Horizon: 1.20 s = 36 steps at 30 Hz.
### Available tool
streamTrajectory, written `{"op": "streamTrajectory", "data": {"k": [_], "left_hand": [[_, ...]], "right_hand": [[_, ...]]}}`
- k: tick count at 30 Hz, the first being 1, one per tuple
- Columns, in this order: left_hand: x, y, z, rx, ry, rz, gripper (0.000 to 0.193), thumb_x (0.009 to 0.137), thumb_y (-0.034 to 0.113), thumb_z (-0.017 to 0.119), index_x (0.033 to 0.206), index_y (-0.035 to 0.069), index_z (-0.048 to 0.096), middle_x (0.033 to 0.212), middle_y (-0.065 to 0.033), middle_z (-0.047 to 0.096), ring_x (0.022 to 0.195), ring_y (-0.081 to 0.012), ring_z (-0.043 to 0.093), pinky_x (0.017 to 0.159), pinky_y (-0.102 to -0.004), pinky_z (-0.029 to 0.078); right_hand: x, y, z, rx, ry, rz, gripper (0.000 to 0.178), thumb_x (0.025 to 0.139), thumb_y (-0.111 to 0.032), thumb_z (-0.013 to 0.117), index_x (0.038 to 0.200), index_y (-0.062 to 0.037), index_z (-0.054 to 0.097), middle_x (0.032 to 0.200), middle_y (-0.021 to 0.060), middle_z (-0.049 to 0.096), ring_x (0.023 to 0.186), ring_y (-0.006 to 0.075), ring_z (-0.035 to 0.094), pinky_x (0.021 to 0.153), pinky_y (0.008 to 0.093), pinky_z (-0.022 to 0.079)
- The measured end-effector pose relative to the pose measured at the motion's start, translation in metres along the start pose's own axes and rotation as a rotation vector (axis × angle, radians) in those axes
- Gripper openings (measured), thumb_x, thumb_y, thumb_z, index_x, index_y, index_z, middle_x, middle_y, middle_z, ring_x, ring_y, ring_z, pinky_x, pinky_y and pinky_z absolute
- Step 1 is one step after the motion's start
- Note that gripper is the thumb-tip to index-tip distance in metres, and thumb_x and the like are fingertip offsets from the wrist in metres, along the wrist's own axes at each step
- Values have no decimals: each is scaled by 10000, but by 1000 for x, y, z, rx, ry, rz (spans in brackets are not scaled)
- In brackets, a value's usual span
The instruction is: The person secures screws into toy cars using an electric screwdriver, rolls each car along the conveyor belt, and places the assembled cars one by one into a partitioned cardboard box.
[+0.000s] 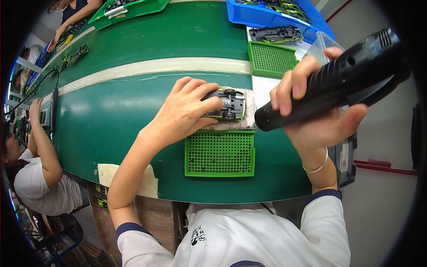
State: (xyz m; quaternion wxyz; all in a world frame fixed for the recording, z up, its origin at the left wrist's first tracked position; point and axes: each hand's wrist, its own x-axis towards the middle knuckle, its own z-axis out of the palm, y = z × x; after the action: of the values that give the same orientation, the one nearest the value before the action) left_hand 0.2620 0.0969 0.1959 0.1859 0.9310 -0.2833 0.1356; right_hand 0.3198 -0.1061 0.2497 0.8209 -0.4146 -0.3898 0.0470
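My left hand (180, 109) is closed around an upside-down toy car (239, 106) with a black underside and yellow-green body edges. The car rests on a pale, wrapped block (250, 111) on the green table. Raised at the right, my right hand (311, 129) grips a thick black electric screwdriver (342, 75). Its narrower end points left toward the car and stays apart from it; no bit can be made out. Just below the block lies a green perforated tray (220, 174) with a few small dark pieces in it.
A second green perforated tray (267, 74) lies behind, below another overturned toy car (275, 34). A blue bin (238, 14) of car parts and a green bin (133, 14) stand farther back. A co-worker (38, 182) sits at the left; another person's hands (58, 35) are beyond.
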Motion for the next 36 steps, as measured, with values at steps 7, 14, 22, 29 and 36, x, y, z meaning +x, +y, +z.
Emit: {"op": "streamTrajectory", "data": {"k": [7,14,22,29,36], "left_hand": [[-5,-12,8,-100,74,22,461,597,203,734,982,97,503,1208,-106,487,1069,-287,458,964,-426,299],[-31,-43,-3,-627,2,-316,861,526,261,792,1251,45,380,1246,-92,465,1154,-223,425,1031,-362,258],[-31,-50,-2,-772,-94,-354,915,511,299,799,1269,26,366,1254,-96,455,1189,-218,396,1038,-357,246],[-35,-57,0,-979,-91,-331,829,537,197,774,1248,14,390,1267,-101,441,1190,-216,393,1036,-341,263],[-35,-62,-3,-1022,-100,-335,814,549,237,778,1237,11,406,1261,-99,444,1183,-208,396,1034,-339,262]], "right_hand": [[-31,12,13,-169,-5,232,786,704,-701,480,1158,-106,238,660,73,444,470,157,493,463,300,447],[-36,12,17,-206,-65,346,787,691,-705,493,1131,-101,246,651,72,444,460,152,498,456,273,443],[-38,13,14,-217,-98,332,771,699,-678,514,1123,-92,247,648,68,447,471,137,494,451,250,435],[-44,15,17,-235,-82,313,776,693,-683,517,1107,-88,243,654,64,447,477,130,493,443,235,429],[-48,20,19,71,-56,97,430,744,-319,688,821,46,476,693,95,501,541,129,495,439,214,407]]}}
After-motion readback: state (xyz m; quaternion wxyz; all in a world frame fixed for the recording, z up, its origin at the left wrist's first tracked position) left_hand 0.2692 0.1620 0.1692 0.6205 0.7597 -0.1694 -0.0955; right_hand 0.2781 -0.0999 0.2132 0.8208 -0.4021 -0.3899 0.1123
